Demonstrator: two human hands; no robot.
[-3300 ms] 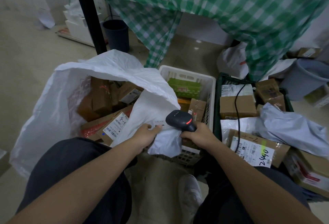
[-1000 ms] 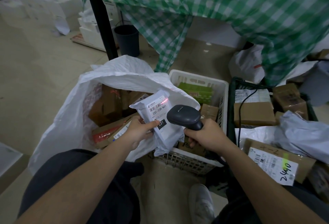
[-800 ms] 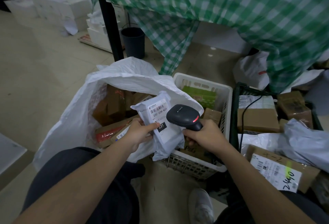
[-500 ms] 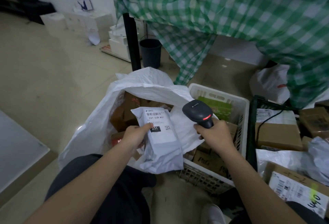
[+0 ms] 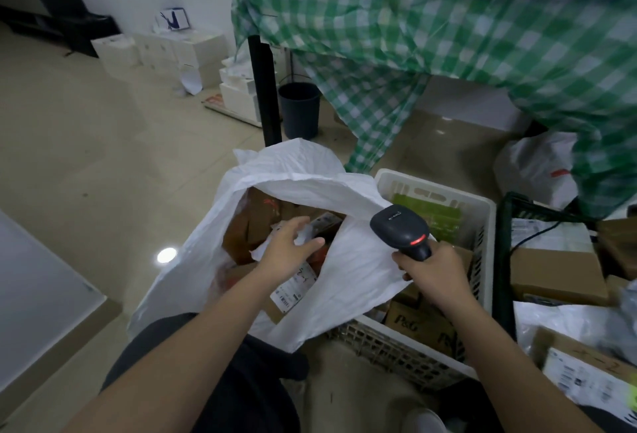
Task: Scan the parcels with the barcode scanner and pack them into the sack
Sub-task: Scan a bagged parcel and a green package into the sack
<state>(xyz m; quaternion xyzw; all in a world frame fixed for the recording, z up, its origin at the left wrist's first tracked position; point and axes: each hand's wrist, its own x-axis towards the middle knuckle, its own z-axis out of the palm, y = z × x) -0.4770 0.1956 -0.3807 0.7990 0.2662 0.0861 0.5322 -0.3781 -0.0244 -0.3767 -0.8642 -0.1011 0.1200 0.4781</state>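
Parcels in soft white plastic mailers (image 5: 303,239) look light, limp and slippery; gather a bunched edge. One lies in the white woven sack (image 5: 348,281) under the open left hand (image 5: 287,249); the right hand (image 5: 435,270) grips the black barcode scanner (image 5: 401,231).

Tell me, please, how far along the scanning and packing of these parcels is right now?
Partly done. Several brown cardboard boxes already lie inside the white woven sack. In hand: the left hand reaches into the sack's mouth over a white plastic mailer, while the right hand grips the black barcode scanner. Left: parcels fill the white plastic basket and the dark crate.
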